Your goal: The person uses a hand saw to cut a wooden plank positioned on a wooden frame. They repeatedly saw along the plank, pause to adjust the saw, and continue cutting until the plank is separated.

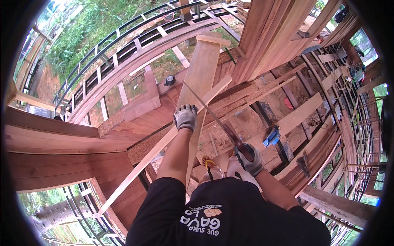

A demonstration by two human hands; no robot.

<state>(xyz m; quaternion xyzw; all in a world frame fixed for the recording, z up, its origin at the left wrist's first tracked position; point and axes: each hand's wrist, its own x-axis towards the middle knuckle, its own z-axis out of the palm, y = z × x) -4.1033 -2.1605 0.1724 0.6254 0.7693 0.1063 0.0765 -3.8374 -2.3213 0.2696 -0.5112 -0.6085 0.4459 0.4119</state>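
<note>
In a grey work glove, my left hand is closed over a long, narrow, pale wooden strip, which runs diagonally from lower left to upper right. Beneath it lies a wide wooden board with a short cross-piece at its far end. My right hand, gloved too, is wrapped around the wooden handle of a handsaw. The saw's blade points up and to the left, crossing over the strip just right of my left hand. Whether its teeth touch the wood I cannot tell.
A small black round object sits on the planking left of the wide board. To the right, a blue power tool rests on a plank, and a dark tool lies farther right. Open floor framing with dark metal bars surrounds my feet.
</note>
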